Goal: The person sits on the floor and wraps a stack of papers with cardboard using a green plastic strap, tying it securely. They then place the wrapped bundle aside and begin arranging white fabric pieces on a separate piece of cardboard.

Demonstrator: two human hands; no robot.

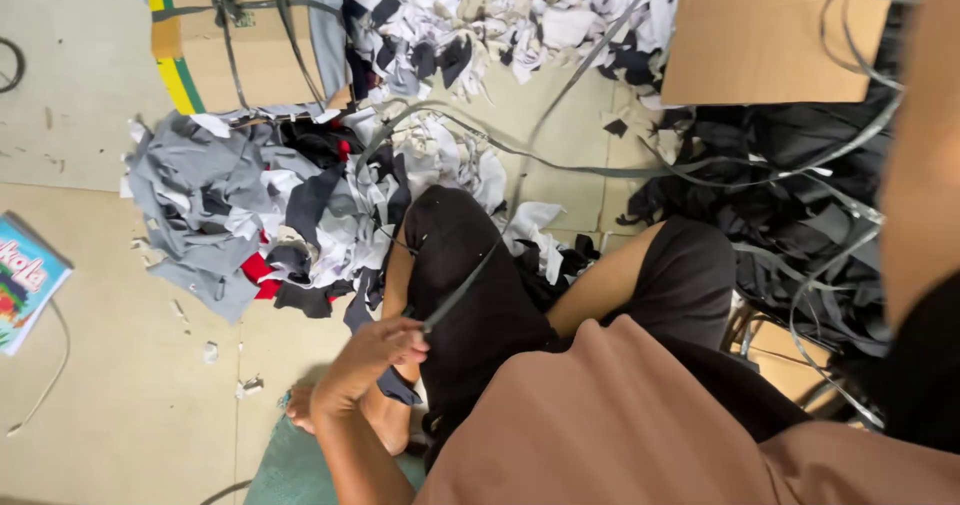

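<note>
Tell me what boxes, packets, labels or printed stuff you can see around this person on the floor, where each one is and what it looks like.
Cardboard box: top left, behind the scrap pile; brown, with yellow and green tape on its edge and dark strapping across it.
Cardboard sheet: top right; flat, plain brown, angled.
Printed packet: far left edge on the floor; flat, colourful, mostly blue, cut off by the frame.
No screens or signs visible.

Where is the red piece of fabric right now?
In the head view, the red scrap lies on the left at the near edge of the grey and white scrap pile, beyond the left hand pinching a grey strip.
</note>
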